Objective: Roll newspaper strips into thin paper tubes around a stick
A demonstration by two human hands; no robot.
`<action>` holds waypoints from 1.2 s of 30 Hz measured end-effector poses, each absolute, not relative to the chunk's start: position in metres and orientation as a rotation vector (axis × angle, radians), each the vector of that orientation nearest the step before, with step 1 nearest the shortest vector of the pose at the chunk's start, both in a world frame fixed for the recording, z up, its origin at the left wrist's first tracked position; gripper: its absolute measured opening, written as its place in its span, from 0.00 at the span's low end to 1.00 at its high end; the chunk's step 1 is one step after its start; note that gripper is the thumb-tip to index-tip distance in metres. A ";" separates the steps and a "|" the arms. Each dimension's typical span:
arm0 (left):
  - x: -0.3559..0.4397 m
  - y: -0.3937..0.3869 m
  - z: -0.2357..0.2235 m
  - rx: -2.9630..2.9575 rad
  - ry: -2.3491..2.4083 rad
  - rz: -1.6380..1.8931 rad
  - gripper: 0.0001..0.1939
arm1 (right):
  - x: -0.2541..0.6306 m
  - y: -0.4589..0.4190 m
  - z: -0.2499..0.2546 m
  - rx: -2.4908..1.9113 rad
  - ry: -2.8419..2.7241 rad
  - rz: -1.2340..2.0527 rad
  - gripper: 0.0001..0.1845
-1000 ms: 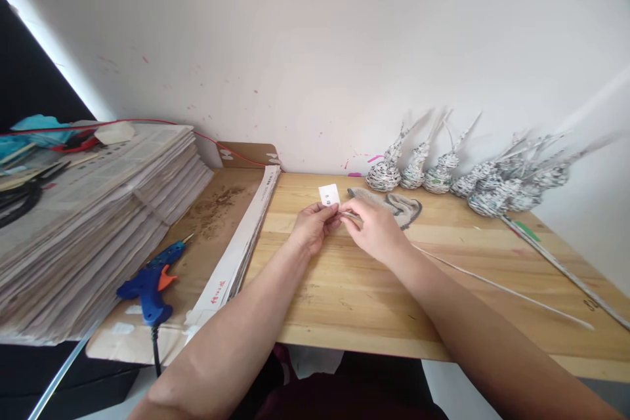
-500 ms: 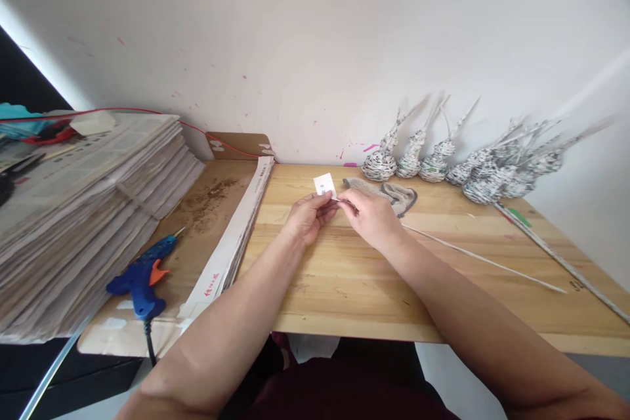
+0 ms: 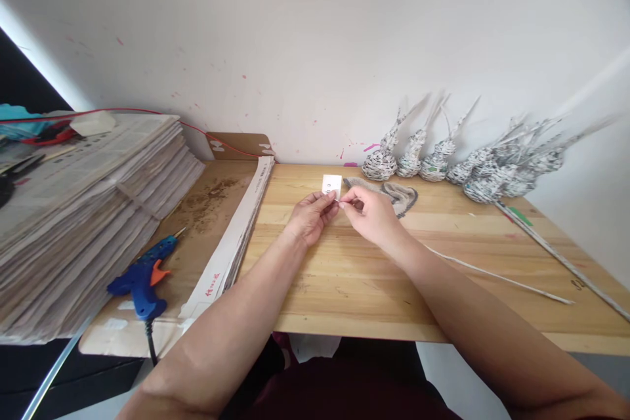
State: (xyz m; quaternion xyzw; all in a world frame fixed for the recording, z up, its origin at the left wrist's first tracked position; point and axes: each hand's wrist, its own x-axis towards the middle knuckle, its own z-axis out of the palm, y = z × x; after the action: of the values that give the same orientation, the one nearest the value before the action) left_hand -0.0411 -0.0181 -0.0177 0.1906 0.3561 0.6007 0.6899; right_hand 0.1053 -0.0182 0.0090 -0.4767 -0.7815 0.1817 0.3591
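My left hand (image 3: 313, 218) is closed, thumb on top, on a small white piece of printed paper (image 3: 332, 184) that stands up beyond the fingertips. Close beside it, my right hand (image 3: 370, 211) pinches a thin white paper stick (image 3: 502, 272) where it meets the paper. The stick passes behind my right wrist and comes out toward the lower right, over the wooden table (image 3: 344, 282). A greyish knitted glove or cloth (image 3: 401, 197) lies just behind my right hand, partly hidden by it.
Several gourd-shaped woven paper pieces (image 3: 378, 163) stand along the wall at the right. A long paper rod (image 3: 551, 252) runs down the right edge. On the left are newspaper stacks (image 3: 98, 210), a white paper bundle (image 3: 231, 230) and a blue glue gun (image 3: 142, 279).
The printed paper has turned more upright and shifted slightly right. The paper stick's far end has swung a little down and right. Both hands stay in nearly the same place.
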 end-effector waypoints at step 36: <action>-0.040 -0.015 -0.017 0.367 0.771 1.367 0.03 | 0.109 -0.016 0.008 -1.319 -2.240 0.283 0.11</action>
State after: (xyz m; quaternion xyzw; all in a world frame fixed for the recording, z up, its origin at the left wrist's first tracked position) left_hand -0.0403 -0.0154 -0.0173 0.1645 0.3451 0.6119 0.6925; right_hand 0.1088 -0.0162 0.0083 -0.4871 -0.8271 0.1046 0.2601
